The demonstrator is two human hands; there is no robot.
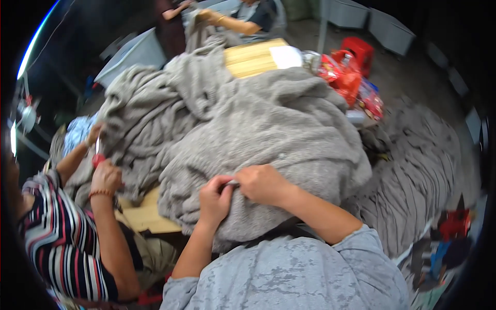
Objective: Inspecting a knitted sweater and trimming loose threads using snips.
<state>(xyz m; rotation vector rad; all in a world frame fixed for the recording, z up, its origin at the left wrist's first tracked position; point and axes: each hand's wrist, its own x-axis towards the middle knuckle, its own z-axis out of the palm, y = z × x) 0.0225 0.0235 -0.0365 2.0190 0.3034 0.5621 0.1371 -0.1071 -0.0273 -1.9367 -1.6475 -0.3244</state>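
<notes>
A large heap of grey knit fabric (279,124) lies in front of me and covers most of the table. My left hand (214,199) is closed at the near side of the heap, thumb and forefinger pinching a small bit of the cloth. Right beside it, my right hand (262,184) is closed with its fingertips on the same spot. The two hands nearly touch. Whether a small tool or thread sits between the fingertips, I cannot make out.
On my left, a person in a striped shirt (67,243) holds a red-handled tool (98,157) against more grey fabric (150,108). Another person (253,20) handles cloth across the wooden table (248,57). Red plastic bags (343,75) and a red stool (357,51) stand far right. More fabric (413,165) hangs at right.
</notes>
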